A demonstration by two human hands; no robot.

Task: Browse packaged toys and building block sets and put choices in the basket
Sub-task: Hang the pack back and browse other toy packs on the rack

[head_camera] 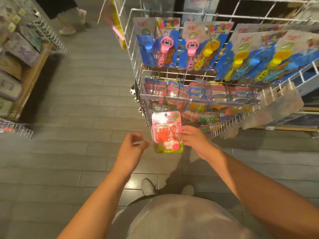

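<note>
Pinching pink toy pkg [167, 131] w/ right grip [191, 138]; left grip [133, 145] loosely curled, empty.

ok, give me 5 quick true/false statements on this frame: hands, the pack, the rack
1. The right hand holds the pink toy pack. True.
2. The left hand also grips the pack. False: it is beside the pack, its fingers loosely curled, holding nothing.
3. The pack shows orange hand-shaped toys. True.
4. Bubble wands hang on the lower tier of the wire rack. False: they hang on the upper tier, above the smaller packs.
5. A basket sits on the floor by the feet. False: no basket is in view.
</note>
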